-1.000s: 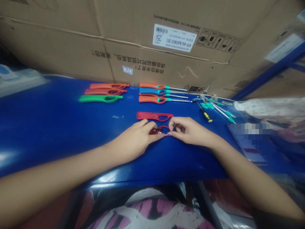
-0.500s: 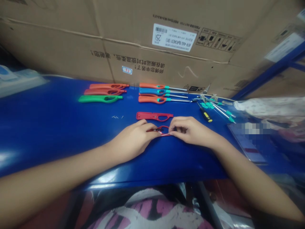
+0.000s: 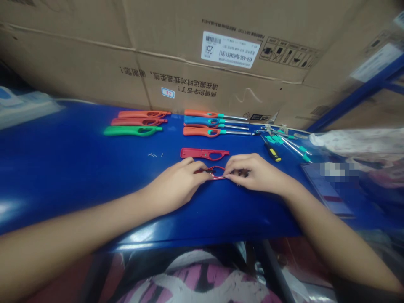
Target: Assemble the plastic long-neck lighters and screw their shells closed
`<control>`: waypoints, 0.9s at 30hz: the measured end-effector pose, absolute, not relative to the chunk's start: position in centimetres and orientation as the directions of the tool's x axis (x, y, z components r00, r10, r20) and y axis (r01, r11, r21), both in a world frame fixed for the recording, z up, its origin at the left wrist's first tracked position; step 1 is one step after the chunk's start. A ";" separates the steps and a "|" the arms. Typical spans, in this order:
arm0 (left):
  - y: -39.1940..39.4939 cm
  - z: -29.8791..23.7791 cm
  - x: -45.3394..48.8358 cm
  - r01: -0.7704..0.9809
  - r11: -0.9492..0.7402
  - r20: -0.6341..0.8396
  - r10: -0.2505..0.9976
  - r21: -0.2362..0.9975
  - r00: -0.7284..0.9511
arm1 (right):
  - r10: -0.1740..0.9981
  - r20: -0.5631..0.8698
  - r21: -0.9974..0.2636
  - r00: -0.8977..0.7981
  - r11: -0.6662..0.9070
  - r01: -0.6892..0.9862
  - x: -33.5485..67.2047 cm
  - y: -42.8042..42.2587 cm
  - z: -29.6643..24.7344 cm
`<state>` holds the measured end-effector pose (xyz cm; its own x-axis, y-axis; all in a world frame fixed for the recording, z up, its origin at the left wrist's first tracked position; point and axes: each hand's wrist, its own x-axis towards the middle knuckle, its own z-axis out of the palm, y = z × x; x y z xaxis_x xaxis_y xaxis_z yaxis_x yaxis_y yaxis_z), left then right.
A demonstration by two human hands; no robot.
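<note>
Head-worn view, forward and down

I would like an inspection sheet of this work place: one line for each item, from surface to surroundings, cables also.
Surface: blue table, glossy, glare near its front edge.
Job's things: red shell between the hands; second shell lies behind it.
Clutter: pins at left; screwdriver and loose tubes at right; lighters and green handle farther back.
Hands: left hand holds the red shell; right hand has fingertips at its right end, whatever they pinch too small to tell.
Cables: none identifiable for certain.
Surroundings: large carton behind, printing upside down; blue frame at right.
</note>
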<state>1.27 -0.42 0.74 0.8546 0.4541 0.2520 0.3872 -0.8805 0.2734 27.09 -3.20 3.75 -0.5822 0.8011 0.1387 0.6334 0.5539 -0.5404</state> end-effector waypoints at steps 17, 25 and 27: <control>-0.3 0.7 1.2 0.389 -0.886 0.264 0.449 0.251 0.854 | 0.782 0.188 -0.540 -0.595 0.588 0.602 27.2 -3.1 3.5; -0.4 0.9 1.4 0.401 -0.872 0.243 0.468 0.280 0.850 | 0.770 0.190 -0.525 -0.609 0.604 0.599 27.4 -3.1 3.4; -0.4 0.9 1.4 0.397 -0.868 0.238 0.470 0.299 0.850 | 0.770 0.198 -0.531 -0.606 0.604 0.594 27.4 -3.1 3.4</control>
<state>1.39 -0.38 0.92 0.8498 0.4703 0.2382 0.3966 -0.8680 0.2988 27.39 -3.06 3.37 -0.6062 0.7702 0.1983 0.5938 0.6041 -0.5315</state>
